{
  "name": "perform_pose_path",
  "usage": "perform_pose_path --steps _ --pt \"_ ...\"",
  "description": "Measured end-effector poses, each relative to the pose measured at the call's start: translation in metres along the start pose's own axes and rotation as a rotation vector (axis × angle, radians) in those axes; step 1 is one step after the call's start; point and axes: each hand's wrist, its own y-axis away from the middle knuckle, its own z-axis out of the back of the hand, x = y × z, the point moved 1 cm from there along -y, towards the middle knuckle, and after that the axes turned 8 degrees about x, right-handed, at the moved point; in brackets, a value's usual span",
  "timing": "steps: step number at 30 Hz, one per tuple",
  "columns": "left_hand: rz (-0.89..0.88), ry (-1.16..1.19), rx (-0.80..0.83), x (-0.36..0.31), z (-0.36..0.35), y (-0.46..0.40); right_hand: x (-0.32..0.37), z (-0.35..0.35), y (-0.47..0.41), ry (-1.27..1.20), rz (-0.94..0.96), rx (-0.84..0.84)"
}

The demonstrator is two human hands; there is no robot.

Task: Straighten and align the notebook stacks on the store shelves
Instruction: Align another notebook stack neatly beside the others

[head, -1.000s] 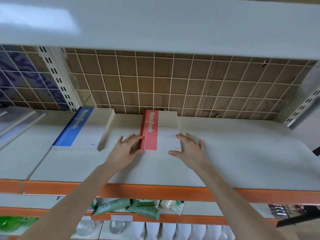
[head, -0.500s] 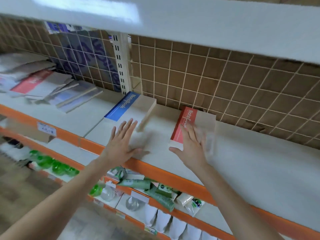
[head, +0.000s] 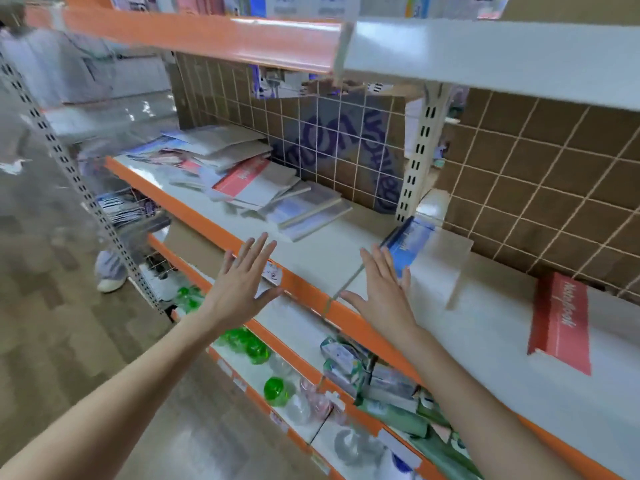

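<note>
Left hand point(head: 242, 289) and right hand point(head: 384, 292), fingers spread, grasp nothing; jumbled notebook pile point(head: 256, 183) lies beyond on the shelf point(head: 322, 258), blue notebook stack point(head: 427, 254) just beside the right hand.

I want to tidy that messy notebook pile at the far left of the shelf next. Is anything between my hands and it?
Nothing visible blocks the way. The left hand and right hand hover open at the shelf edge, and only bare shelf surface lies between them and the messy notebook pile.

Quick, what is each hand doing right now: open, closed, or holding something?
Left hand: open, fingers spread, holding nothing, in front of the shelf edge.
Right hand: open, fingers straight, holding nothing, near the blue notebook stack.
</note>
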Motion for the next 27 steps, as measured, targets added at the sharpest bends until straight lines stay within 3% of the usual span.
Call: perform_pose_path --steps 10,20,27 --pt "0.017 -0.039 0.08 0.176 0.034 -0.055 0.154 -0.051 -0.141 -0.045 -0.019 0.004" --pt "-0.142 -0.122 0.074 0.206 0.035 -0.167 0.159 -0.052 -0.247 -0.011 -0.051 0.083" --pt "-0.221 -0.241 0.203 0.224 0.033 -0.227 0.16 -0.058 -0.294 0.009 -0.056 0.184"
